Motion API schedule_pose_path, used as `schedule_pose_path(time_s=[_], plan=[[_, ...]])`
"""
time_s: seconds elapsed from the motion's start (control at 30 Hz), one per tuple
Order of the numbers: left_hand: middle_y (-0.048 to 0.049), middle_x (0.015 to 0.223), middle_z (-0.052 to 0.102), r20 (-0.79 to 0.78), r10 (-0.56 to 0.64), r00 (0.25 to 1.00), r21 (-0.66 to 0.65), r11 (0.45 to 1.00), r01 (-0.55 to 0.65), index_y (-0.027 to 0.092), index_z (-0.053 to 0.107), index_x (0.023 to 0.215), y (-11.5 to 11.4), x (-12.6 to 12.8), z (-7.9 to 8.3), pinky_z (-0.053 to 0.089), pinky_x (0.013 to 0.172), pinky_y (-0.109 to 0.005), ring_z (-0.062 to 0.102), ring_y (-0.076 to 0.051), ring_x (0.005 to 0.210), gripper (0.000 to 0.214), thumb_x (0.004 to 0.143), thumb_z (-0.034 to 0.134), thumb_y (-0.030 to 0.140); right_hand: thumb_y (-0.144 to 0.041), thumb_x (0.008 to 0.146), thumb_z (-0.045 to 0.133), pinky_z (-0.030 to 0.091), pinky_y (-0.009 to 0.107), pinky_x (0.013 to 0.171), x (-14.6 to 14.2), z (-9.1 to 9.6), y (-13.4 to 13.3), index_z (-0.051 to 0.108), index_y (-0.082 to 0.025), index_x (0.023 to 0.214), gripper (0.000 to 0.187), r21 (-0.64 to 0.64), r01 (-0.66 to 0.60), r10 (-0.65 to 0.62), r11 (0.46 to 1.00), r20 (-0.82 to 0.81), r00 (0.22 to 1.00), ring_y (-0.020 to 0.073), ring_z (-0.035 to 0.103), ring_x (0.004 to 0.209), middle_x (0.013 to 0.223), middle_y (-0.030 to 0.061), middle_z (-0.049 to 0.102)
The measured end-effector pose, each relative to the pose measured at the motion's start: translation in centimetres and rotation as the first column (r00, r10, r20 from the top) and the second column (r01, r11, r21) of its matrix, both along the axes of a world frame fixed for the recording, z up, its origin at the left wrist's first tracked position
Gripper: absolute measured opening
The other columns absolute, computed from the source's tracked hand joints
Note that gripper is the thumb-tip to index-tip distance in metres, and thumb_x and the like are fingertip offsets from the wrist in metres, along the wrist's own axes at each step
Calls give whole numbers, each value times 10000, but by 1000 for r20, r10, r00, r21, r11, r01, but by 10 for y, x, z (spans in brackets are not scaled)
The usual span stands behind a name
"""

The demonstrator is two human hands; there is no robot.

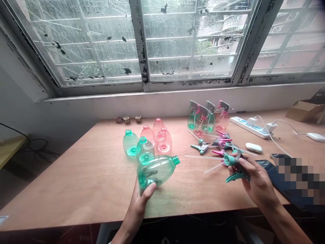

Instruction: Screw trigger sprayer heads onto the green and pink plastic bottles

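Fingers of the left hand [141,198] are curled firmly round a transparent green bottle [157,171], held above the front of a wooden table [76,183]. It lies tilted on its side, threaded mouth pointing right; the fingers show through its clear wall. The right hand [257,181] is closed on a grey and green spray head [237,162], its thin tube [200,157] reaching left, the tip just short of the bottle's mouth.

Behind the bottle stand two open-necked green bottles [130,145] and three pink bottles [164,140], see-through down to their bases. Nearer the wall are four bottles fitted with sprayers, two green [192,121] and two pink [222,120]; whether they hold liquid cannot be told. Loose spray heads [202,147] lie heaped between these and the right hand. Far right sits a cardboard box [304,110], its contents unclear. Blue markings on a white power strip [256,130] and print on a card [3,220] at the table's left corner are too small to read.
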State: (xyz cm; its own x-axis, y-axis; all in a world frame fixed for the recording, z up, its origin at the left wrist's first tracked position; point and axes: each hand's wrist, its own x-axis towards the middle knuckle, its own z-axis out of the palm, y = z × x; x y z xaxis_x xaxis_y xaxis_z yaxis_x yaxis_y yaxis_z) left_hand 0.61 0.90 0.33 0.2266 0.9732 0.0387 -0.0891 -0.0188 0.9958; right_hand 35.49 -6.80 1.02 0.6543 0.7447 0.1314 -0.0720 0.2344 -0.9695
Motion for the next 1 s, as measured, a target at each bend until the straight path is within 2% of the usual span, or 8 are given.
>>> schedule_pose_path(time_s=[0.2, 0.3, 0.4, 0.47, 0.57, 0.73, 0.9, 1.0], plan=[[-136, 1449, 705, -15, -75, 997, 6, 997, 76, 210, 590, 1493, -3, -1, 5, 415, 1251, -499, 560, -411, 1477, 707, 925, 749, 600, -537, 847, 880, 578, 297, 599, -23, -8, 7, 830, -240, 1008, 342, 14, -202, 202, 979, -84, 976, 185, 618, 664, 810, 29, 709], [-133, 1497, 678, -32, -138, 990, -9, 990, 138, 223, 559, 1527, -5, 2, 12, 463, 1219, -484, 582, -402, 1452, 763, 897, 792, 587, -590, 798, 929, 567, 294, 626, -39, -21, 12, 834, -220, 1111, 494, -57, -376, 369, 925, -106, 923, 187, 619, 702, 826, 29, 713], [-133, 1561, 625, -33, -178, 983, 19, 984, 179, 247, 436, 1616, -6, 6, 14, 441, 1247, -475, 551, -382, 1487, 865, 904, 800, 573, -549, 739, 996, 543, 267, 650, -52, -29, 15, 818, -215, 1213, 607, -145, -509, 499, 849, -101, 861, 173, 606, 741, 852, 16, 709], [-150, 1617, 566, -49, -206, 977, 38, 977, 208, 239, 360, 1653, -6, 8, 11, 396, 1285, -484, 499, -380, 1533, 926, 907, 800, 565, -554, 738, 998, 508, 240, 626, -57, -33, 14, 812, -214, 1220, 619, -169, -529, 519, 831, -104, 848, 153, 580, 718, 817, -5, 681], [-177, 1713, 440, -103, -273, 957, 23, 961, 276, 224, 237, 1699, -5, 7, 3, 314, 1336, -507, 403, -385, 1601, 1022, 905, 813, 512, -589, 765, 969, 503, 237, 629, -56, -41, 10, 803, -209, 1187, 593, -158, -510, 498, 846, -111, 860, 147, 576, 708, 798, -16, 664], [-137, 1795, 305, -299, -360, 884, 75, 915, 397, 263, 94, 1754, -3, 3, 1, 202, 1383, -518, 298, -355, 1660, 1053, 942, 761, 329, -565, 807, 948, 602, 325, 768, -48, -54, 7, 717, -223, 1184, 559, -218, -564, 568, 797, -51, 822, 235, 723, 867, 986, 45, 773], [-129, 1810, 301, -384, -322, 865, 121, 912, 393, 273, 79, 1773, 1, 4, 4, 221, 1380, -547, 262, -374, 1678, 1042, 958, 728, 308, -531, 925, 861, 618, 428, 894, -51, -49, 7, 548, -246, 1333, 588, -157, -661, 659, 733, -75, 748, 292, 812, 930, 998, 67, 825], [-143, 1837, 234, -461, -339, 820, 128, 889, 439, 252, 40, 1777, 2, 6, 2, 163, 1387, -568, 176, -387, 1706, 1141, 928, 794, 366, -520, 941, 846, 612, 442, 904, -54, -42, 5, 554, -234, 1320, 558, -134, -647, 640, 751, -96, 762, 294, 817, 929, 945, 68, 839]])
